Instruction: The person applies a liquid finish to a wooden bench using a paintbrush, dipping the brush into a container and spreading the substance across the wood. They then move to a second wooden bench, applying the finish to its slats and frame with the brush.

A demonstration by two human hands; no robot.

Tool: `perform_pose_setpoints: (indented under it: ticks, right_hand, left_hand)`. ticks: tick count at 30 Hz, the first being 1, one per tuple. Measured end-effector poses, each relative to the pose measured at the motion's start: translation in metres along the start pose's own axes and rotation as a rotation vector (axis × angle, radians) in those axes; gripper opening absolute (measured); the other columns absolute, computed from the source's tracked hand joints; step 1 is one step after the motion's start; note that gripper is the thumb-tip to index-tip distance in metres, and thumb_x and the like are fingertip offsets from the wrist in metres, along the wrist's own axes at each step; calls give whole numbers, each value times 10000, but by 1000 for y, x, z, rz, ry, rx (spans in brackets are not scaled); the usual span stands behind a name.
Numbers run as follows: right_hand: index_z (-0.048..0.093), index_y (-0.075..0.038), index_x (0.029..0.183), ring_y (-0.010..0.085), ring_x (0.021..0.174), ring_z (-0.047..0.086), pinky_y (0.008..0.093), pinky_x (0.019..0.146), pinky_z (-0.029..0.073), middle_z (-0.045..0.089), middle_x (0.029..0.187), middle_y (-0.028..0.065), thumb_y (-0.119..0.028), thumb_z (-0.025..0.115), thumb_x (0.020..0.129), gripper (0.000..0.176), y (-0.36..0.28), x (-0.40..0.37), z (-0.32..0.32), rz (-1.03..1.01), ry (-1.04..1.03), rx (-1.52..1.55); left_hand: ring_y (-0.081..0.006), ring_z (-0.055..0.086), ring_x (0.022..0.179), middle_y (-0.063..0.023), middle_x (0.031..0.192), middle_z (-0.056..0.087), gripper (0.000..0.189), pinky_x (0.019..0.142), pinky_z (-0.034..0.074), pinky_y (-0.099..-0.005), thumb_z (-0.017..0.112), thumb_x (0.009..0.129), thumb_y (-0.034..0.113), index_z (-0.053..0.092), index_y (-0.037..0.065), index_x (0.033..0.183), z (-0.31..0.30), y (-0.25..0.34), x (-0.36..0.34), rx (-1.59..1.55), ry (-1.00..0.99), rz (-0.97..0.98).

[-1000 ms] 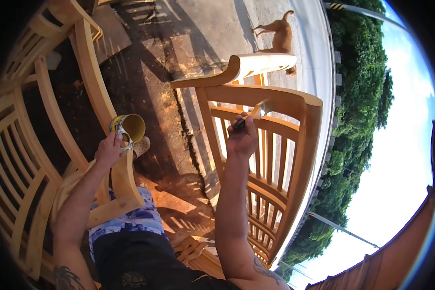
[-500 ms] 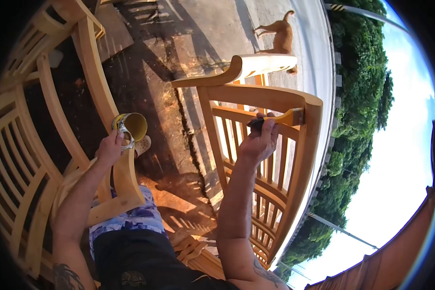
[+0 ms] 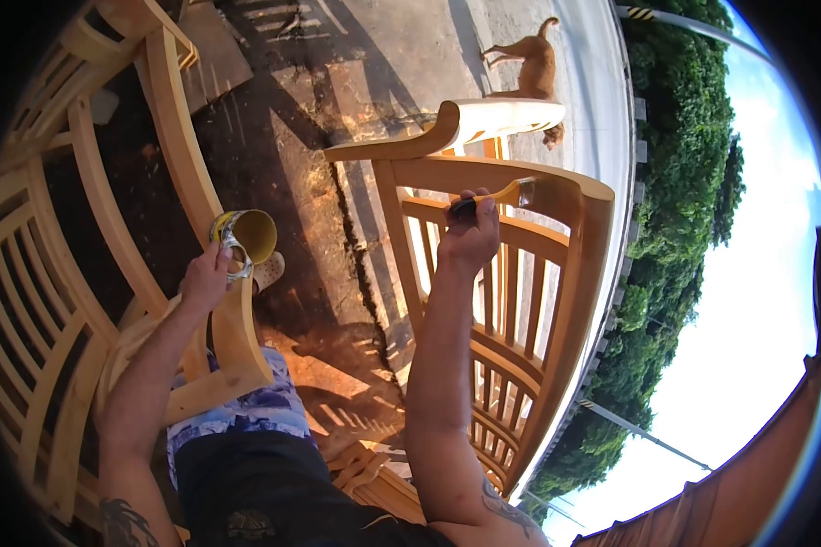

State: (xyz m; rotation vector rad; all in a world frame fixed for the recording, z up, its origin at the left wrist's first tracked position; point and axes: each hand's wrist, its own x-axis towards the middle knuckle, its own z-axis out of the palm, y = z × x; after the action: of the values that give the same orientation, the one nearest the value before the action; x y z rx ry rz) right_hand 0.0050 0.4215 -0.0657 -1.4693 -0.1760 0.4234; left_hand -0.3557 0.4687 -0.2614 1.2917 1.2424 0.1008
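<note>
My left hand (image 3: 207, 275) is closed on an open paint can (image 3: 257, 239), its mouth tilted to the right; the contents are hard to make out. A paintbrush (image 3: 511, 193) with a yellow ferrule area and dark handle end is gripped in my right hand (image 3: 472, 239). Its bristles lie against the upper rail of a wooden bench frame (image 3: 570, 301), near the corner post. That part of the rail looks darker and wetter than the pale wood around it. Slats run below the rail, behind my right forearm.
More slatted wooden furniture (image 3: 187, 137) stands close on my left, one curved arm beside my leg. A brown dog (image 3: 534, 68) is on the concrete beyond the bench. A shoe (image 3: 269, 271) shows below the can. Trees (image 3: 675, 182) line the far side.
My right hand has drawn the brush leftward and slightly up along the rail, away from the corner post. The dog's head has shifted slightly. My left hand and the can stay nearly still.
</note>
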Motion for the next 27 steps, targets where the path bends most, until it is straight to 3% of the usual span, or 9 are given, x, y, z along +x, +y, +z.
perform_pose_setpoints:
  ticks: [3,6,8,11,17,21,27]
  right_hand:
    - [577,7,1172,156,743,572,300,625,460,618,906,81,-280,574,1025,322,-5,-15,-4,169,-48,98]
    - [580,-1,1167,148,751,568,297,644,457,618,909,78,-276,575,1026,308,-39,-32,6,149,-21,120]
    - [584,-7,1171,139,757,577,279,632,459,617,901,72,-273,583,1028,302,-63,-29,7,-20,-62,147]
    - [583,6,1167,143,749,594,278,619,483,633,904,84,-277,586,1033,313,-89,-30,16,-65,-88,155]
    - [581,-19,1178,155,778,617,305,672,531,663,953,98,-273,539,1061,283,-55,-57,39,-248,-82,8]
    - [579,-41,1180,146,840,624,321,740,549,666,990,94,-245,513,1073,240,-24,-55,35,-260,-61,-65]
    - [562,-63,1159,154,861,615,326,792,539,646,1022,90,-213,472,1082,191,2,7,20,-163,49,-65]
  left_hand:
    - [-302,702,617,-159,708,668,291,608,527,-442,482,1055,308,541,40,959,2,-5,2,-13,-5,18]
    - [-307,700,618,-162,698,663,294,611,527,-447,480,1056,310,545,39,962,1,-4,3,11,-2,32]
    - [-309,700,616,-164,694,660,296,612,528,-448,480,1056,313,548,39,965,1,-4,3,15,-4,34]
    - [-311,698,615,-164,688,657,299,613,528,-449,481,1055,317,553,40,969,3,-9,5,-11,-15,37]
    - [-314,695,614,-157,663,651,307,610,524,-451,479,1057,327,556,46,962,5,-12,6,-25,5,23]
    - [-318,690,608,-159,663,649,307,606,520,-450,482,1056,324,547,45,946,5,-16,6,-28,9,45]
    - [-319,690,606,-159,679,656,294,593,519,-443,485,1057,308,533,42,941,3,-11,3,-19,21,61]
